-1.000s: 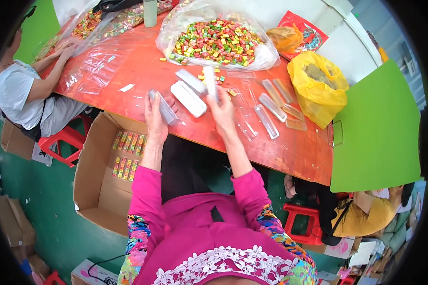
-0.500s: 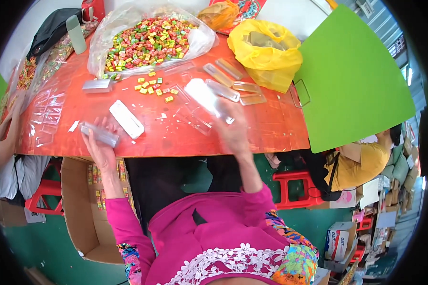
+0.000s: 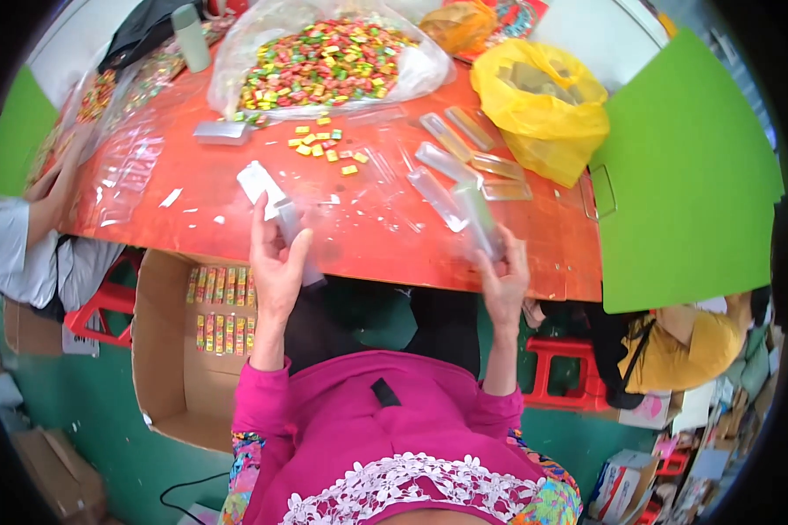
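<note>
My left hand (image 3: 274, 278) grips a clear plastic case (image 3: 289, 224) near the table's front edge, holding it steeply between thumb and fingers. A white flat tray-like piece (image 3: 259, 186) lies on the table just beyond those fingers. In my right hand (image 3: 506, 284) is a second clear plastic case (image 3: 479, 219), smeared by motion and pinched at its near end. Several more clear cases (image 3: 446, 137) lie beyond it. Small wrapped sweets (image 3: 322, 147), mostly yellow, are scattered mid-table. Behind them a big clear bag (image 3: 429, 77) is full of red, yellow and green ones.
On the red table (image 3: 368, 236) stand a yellow plastic bag (image 3: 552, 131) and a pale bottle (image 3: 190, 39). A green board (image 3: 692, 184) rises at right. Below left, a cardboard box (image 3: 168, 328) holds rows of packed sweets. People sit at both sides; red stools (image 3: 569, 385) are nearby.
My right hand has taken up a clear case and drawn it nearer the front edge. My left hand has turned its case from lying sideways to pointing away. The view has shifted.
</note>
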The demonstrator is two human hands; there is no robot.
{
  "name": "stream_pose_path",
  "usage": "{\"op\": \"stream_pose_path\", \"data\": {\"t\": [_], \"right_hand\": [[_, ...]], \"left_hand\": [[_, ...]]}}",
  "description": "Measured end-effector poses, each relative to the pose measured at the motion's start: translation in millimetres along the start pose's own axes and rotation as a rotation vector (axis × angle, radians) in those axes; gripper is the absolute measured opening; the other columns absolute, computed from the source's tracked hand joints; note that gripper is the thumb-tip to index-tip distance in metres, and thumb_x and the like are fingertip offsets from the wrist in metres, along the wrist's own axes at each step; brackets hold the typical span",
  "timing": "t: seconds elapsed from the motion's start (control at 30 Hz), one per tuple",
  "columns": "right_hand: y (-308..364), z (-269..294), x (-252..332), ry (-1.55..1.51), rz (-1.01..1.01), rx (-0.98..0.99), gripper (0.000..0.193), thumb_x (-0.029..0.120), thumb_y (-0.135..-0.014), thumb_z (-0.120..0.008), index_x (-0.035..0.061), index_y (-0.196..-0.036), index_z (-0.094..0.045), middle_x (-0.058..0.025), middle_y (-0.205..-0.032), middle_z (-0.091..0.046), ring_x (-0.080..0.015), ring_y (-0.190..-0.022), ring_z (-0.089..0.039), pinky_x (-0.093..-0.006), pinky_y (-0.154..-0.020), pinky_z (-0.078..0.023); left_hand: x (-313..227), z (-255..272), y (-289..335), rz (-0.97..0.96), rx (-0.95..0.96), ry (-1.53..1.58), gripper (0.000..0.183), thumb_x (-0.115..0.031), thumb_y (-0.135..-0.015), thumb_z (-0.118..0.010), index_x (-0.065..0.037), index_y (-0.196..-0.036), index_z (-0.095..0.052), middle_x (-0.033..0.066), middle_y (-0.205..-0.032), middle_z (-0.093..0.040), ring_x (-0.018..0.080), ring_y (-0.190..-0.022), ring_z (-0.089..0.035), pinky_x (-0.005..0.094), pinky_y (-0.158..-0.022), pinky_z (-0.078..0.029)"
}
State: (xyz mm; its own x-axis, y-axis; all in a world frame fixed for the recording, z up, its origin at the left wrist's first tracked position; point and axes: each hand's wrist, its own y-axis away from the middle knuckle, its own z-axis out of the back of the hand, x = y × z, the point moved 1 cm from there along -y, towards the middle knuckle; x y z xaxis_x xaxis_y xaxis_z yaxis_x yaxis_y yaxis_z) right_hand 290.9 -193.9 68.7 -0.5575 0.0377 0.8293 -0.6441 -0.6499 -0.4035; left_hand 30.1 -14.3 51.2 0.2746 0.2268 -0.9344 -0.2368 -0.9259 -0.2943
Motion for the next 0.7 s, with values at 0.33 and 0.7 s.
{"op": "stream_pose_path", "data": {"t": [0.33, 0.7], "right_hand": [[-22, -194, 69, 0.187, 0.379, 0.243, 0.048, 0.026, -0.082, -0.076, 0.0062, -0.122, -0.059, -0.013, -0.1, -0.056, -0.0322, -0.093, -0.059, -0.0401, -0.079, -0.05], [-37, -229, 49, 0.161, 0.34, 0.455, 0.048, 0.031, -0.091, -0.064, 0.0045, -0.131, -0.056, -0.0181, -0.129, -0.056, -0.0357, -0.121, -0.051, -0.0477, -0.102, -0.039]], "left_hand": [[14, 105, -74, -0.144, -0.43, -0.462, 0.08, -0.029, -0.089, -0.072, -0.002, -0.15, -0.028, 0.0189, -0.131, -0.048, 0.027, -0.114, -0.054, 0.0381, -0.096, -0.044], [31, 86, -52, -0.391, -0.254, -1.044, 0.083, -0.048, -0.079, -0.075, -0.012, -0.147, -0.042, 0.019, -0.159, -0.019, 0.0411, -0.148, -0.009, 0.0579, -0.116, -0.013]]}}
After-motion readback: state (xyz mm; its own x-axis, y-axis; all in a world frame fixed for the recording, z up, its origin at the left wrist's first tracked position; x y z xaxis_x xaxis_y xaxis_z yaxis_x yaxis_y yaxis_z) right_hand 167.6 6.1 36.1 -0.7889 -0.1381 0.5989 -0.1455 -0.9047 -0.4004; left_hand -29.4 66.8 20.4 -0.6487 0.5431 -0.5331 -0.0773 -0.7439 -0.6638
